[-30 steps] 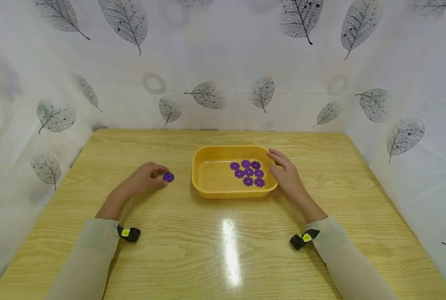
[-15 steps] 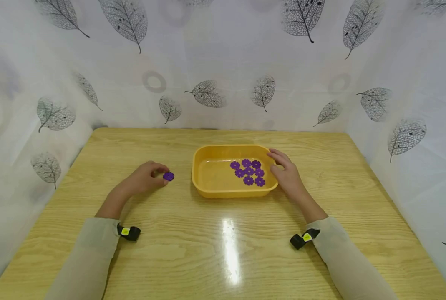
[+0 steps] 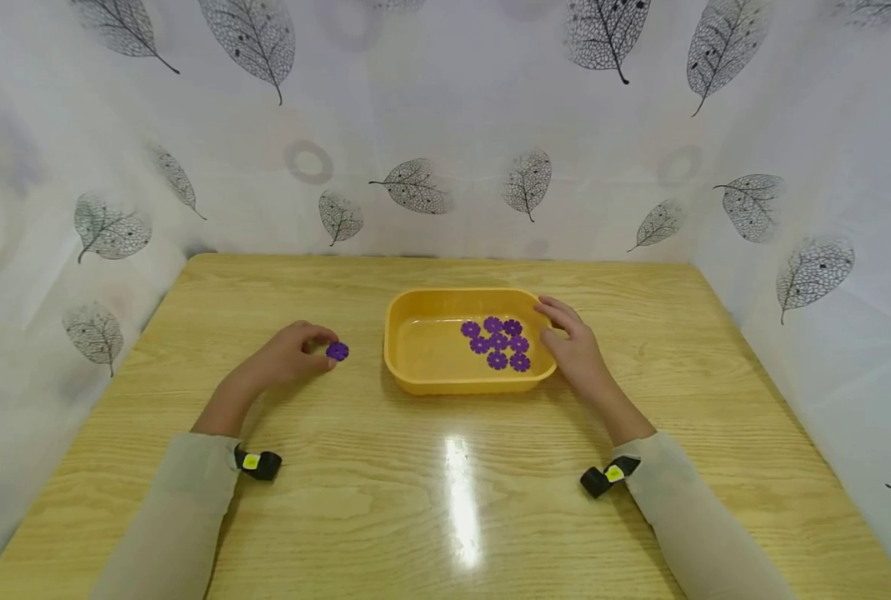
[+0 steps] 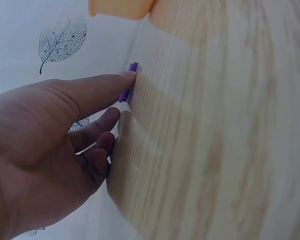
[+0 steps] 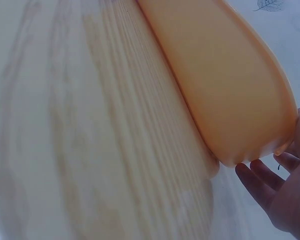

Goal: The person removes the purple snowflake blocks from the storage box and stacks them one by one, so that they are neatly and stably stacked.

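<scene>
A purple notched plastic building disc (image 3: 337, 352) is pinched between the thumb and index finger of my left hand (image 3: 289, 357), low over the table left of the basin. In the left wrist view the thumb crosses the disc (image 4: 133, 67) edge-on, the other fingers curling below. My right hand (image 3: 578, 354) holds the right end of a yellow plastic basin (image 3: 430, 387), thumb and fingers at its rim. From the right wrist, fingertips (image 5: 244, 172) show against the outer end wall. Several matching purple discs (image 3: 498, 342) lie flat in the basin's right half.
The wood-grain table (image 3: 370, 500) stretches around the basin and reflects a bright streak of light. A white curtain (image 3: 453, 108) with leaf prints hangs behind the table and along both sides. Each wrist carries a black strapped camera (image 3: 268, 466).
The hands, the pinched disc and the basin keep their places on the table. The whole head view has shifted very slightly.
</scene>
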A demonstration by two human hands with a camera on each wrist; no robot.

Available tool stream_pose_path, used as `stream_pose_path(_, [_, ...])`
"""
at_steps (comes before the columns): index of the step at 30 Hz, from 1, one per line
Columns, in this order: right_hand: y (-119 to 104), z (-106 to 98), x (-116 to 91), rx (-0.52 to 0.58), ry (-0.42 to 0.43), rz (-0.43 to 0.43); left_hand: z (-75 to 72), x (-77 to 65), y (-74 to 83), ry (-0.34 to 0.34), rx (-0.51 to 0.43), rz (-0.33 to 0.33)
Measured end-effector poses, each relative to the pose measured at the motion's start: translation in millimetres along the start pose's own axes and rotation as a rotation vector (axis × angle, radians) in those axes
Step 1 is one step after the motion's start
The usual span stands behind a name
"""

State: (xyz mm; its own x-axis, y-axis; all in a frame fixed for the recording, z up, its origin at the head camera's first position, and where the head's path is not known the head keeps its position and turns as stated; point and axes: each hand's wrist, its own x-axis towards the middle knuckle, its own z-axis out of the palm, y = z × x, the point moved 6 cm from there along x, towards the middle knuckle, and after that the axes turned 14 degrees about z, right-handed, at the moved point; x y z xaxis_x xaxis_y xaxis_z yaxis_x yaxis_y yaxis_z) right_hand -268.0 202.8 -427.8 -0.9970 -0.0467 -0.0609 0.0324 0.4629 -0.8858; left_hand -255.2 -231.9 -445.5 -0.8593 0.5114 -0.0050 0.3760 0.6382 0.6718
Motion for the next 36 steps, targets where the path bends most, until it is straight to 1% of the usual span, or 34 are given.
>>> stream_pose_path(4, [0.9,-0.8,0.5,-0.005,0.005,-0.004,-0.1,1.1,2.1,0.007,0.006,0.015])
stream_pose_path(9, [0.7,-2.0,0.7,-0.005,0.011,-0.007,0.0,1.6,2.6,0.003,0.005,0.003])
stream_pose_path(13, [0.2,-3.3,0.1,-0.007,0.017,-0.005,0.3,2.1,2.9,-0.008,0.000,0.005])
stream_pose_path(16, [0.8,-3.7,0.1,-0.009,0.019,0.001,-0.5,1.9,2.6,-0.021,-0.022,0.011])
stream_pose_path(18, [1.6,-3.5,0.5,-0.009,0.018,0.001,-2.2,1.1,2.2,-0.031,-0.036,0.002])
stream_pose_path(22, [1.5,-3.4,0.9,-0.002,0.010,-0.006,-6.5,0.2,7.4,-0.044,-0.076,-0.018])
stream_pose_path(25, [0.7,-3.2,1.1,-0.002,0.010,-0.010,-9.9,2.6,16.8,-0.037,-0.094,-0.011])
stream_pose_path(28, [-0.4,-2.6,1.4,-0.011,0.011,-0.013,-12.8,8.3,30.8,-0.021,-0.096,0.017])
stream_pose_path(33, [-1.1,-1.4,1.6,-0.003,0.011,-0.008,-14.2,25.9,60.0,0.004,-0.105,0.068])
stream_pose_path(34, [-6.3,-1.7,-1.3,-0.002,0.007,-0.003,-13.8,30.2,66.2,0.010,-0.111,0.075])
stream_pose_path(36, [-6.3,-1.9,-1.4,-0.001,0.007,0.002,-11.5,39.9,80.6,0.021,-0.119,0.113])
